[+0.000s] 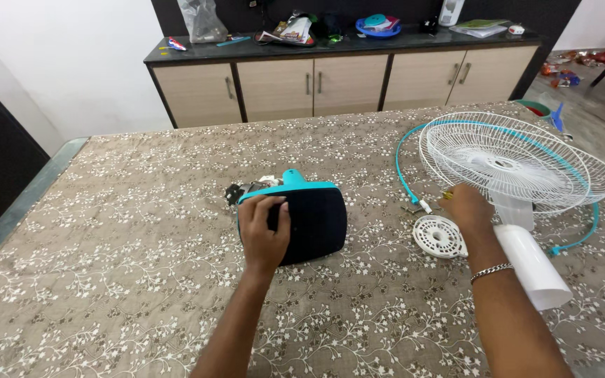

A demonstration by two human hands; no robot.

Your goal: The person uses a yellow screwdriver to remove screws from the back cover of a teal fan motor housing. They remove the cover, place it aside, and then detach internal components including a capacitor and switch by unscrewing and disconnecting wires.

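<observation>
A: Floral-print tablecloth is spread over a big table; cabinets are seen at the far wall w/ clutter on top.

B: Fan body?

A: Fan motor housing, dark w/ teal trim, is lain mid-table, gripped at its left edge by the left hand. Hard smooth plastic, prob. heavy; best held by the rim.

B: Right side?

A: Right hand is curled over small parts near the white grille; its grip can't be told. Round white cap sits beside it.
</observation>
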